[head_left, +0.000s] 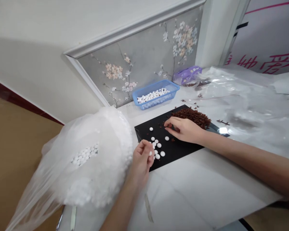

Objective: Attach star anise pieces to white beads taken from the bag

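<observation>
My left hand point(143, 157) is closed at the lower left of a black board point(180, 149), its fingers curled around a small white round piece point(150, 153). Several more white round pieces point(159, 145) lie on the board just beside those fingers. Over the board's middle, my right hand point(179, 128) is bent into a pinch. A bit of reddish brown shows between its thumb and forefinger, apparently one of the small brown pieces. Behind that hand rises a heap of such brown pieces point(192, 117), with a few scattered around it.
A blue basket point(156, 93) holding many white pieces stands against the wall. At left, a big white translucent bag point(93, 160) bulges with more of them. Clear plastic sheeting point(250, 102) covers the table's right side. A purple packet point(188, 75) sits at the back.
</observation>
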A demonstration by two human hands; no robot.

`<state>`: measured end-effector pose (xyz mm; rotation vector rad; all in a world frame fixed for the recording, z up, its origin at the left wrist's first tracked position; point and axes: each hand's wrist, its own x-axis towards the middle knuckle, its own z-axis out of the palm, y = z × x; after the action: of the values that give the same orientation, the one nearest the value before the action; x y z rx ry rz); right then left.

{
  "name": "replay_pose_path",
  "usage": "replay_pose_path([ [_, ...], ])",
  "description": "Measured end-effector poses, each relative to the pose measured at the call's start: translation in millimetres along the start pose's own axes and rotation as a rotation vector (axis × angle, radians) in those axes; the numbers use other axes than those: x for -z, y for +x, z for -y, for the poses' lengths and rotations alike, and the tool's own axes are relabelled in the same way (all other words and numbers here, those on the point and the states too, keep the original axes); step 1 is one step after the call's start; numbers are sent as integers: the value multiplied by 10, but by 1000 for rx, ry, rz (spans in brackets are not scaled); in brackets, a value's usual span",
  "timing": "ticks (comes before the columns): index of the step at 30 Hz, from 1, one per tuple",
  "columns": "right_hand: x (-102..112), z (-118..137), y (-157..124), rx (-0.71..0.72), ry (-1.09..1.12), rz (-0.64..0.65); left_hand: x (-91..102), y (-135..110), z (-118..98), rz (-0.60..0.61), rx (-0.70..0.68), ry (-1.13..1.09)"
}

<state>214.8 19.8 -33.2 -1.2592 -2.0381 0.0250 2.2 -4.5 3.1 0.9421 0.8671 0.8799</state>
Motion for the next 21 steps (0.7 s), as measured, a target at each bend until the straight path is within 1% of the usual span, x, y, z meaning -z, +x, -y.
replay_pose_path([
  [2, 10, 16, -3, 3, -8, 5, -1, 6, 25, -3, 18, 4],
  [4, 27, 41, -3, -10, -12, 10, 4, 14, 46, -30, 29, -6],
  [7, 53, 85, 3, -77, 2, 4, 9, 28, 69, -77, 29, -27],
  [10, 62, 124, 7, -127, 56, -32, 1, 36, 83, -120, 18, -67],
  [12, 62, 153, 5, -101, 103, -63, -7, 36, 92, -135, 29, -78],
  [14, 65, 193, -3, -38, 140, -94, -14, 33, 109, -134, 53, -83],
  [17, 76, 277, -21, 31, 192, -131, -25, 26, 150, -98, 80, -88],
  [21, 90, 401, -38, 67, 282, -158, -40, 21, 191, -36, 89, -90],
])
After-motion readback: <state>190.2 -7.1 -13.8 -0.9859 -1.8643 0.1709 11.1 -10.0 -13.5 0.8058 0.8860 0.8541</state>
